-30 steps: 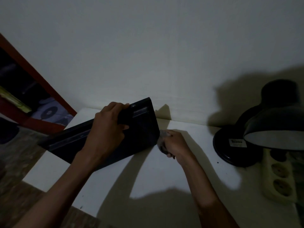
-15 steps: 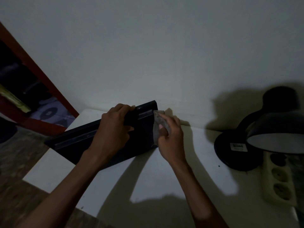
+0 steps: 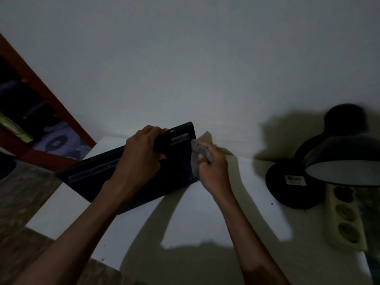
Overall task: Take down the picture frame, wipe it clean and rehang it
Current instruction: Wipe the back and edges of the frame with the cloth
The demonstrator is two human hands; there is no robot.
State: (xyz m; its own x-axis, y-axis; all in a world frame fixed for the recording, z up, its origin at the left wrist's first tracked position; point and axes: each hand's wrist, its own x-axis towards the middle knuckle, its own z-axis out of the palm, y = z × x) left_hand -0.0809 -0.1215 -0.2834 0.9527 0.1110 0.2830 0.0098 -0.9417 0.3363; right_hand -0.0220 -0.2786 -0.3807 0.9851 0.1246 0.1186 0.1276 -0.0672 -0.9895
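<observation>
We find the picture frame point(image 3: 176, 171) off the wall and standing tilted on its lower edge on the white table point(image 3: 205, 212), close to the pale wall point(image 3: 185, 58) behind it; its dark back faces us, and it runs from the table's left side up toward the middle. The left hand point(image 3: 139, 155) holds the frame at its upper edge — the grip is closed, fingers curled over the top and the thumb pressed against the back panel. The right hand point(image 3: 211, 169) is at the frame's right-hand short edge, its grip narrow and closed on a small grey cloth point(image 3: 197, 155), which it presses against that edge; the cloth touches the frame along the upper part of the edge. Both forearms reach in from the lower part of the view and throw broad shadows across the table. We cannot tell what the frame's front side looks like, since it faces away. To the right, well apart from the frame, a black desk lamp point(image 3: 337, 161) stands on the table, its round base bearing a small label too blurred to read, its shade bent over toward us — the lit patch on the table lies beneath it. Just beside the lamp's base, nearer the table's right edge, a cream power strip point(image 3: 347, 221) lies with its round sockets upward. At the left, beyond the table, we note a red-brown shelf unit point(image 3: 47, 95) with dark contents we cannot identify.
</observation>
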